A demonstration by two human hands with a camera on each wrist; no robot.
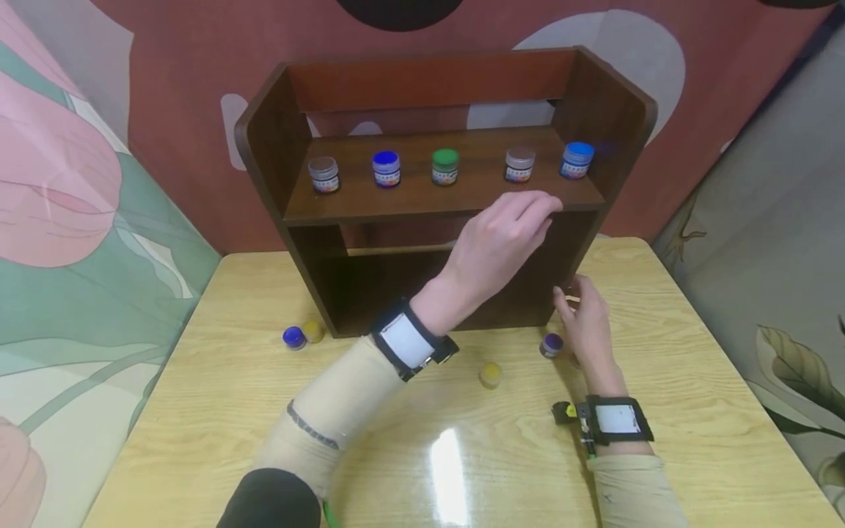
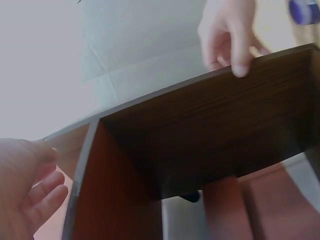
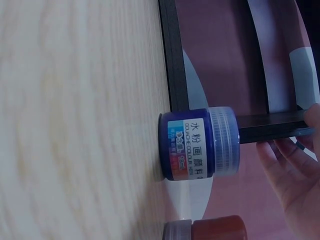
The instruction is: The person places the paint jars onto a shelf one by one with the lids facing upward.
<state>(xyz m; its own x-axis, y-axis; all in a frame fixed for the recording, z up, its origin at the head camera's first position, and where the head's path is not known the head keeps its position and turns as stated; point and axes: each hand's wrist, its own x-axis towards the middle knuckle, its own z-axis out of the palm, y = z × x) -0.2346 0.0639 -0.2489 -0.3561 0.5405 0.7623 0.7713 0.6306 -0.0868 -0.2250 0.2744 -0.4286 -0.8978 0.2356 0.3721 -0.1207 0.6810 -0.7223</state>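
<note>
My left hand (image 1: pixel 505 238) hovers before the front edge of the upper shelf board, below the blue-lidded paint jar (image 1: pixel 577 161). In the left wrist view its loosely bent fingers (image 2: pixel 50 192) hold nothing. My right hand (image 1: pixel 590 323) grips the front edge of the right side panel (image 2: pixel 200 92) of the brown wooden shelf (image 1: pixel 429 213), thumb inside and fingers outside. Close by on the table stands a purple gouache jar (image 3: pixel 187 145). An orange-brown jar (image 3: pixel 220 230), cap end down, shows beside it in the right wrist view.
Along the upper board stand a clear-lidded jar (image 1: pixel 324 176), a dark-blue-lidded jar (image 1: pixel 386 170), a green-lidded jar (image 1: pixel 445 168) and another clear-lidded one (image 1: pixel 519 166). On the table (image 1: pixel 515 455) are a yellow jar (image 1: pixel 491 375), a blue jar (image 1: pixel 294 338) and a second yellow one (image 1: pixel 313 331).
</note>
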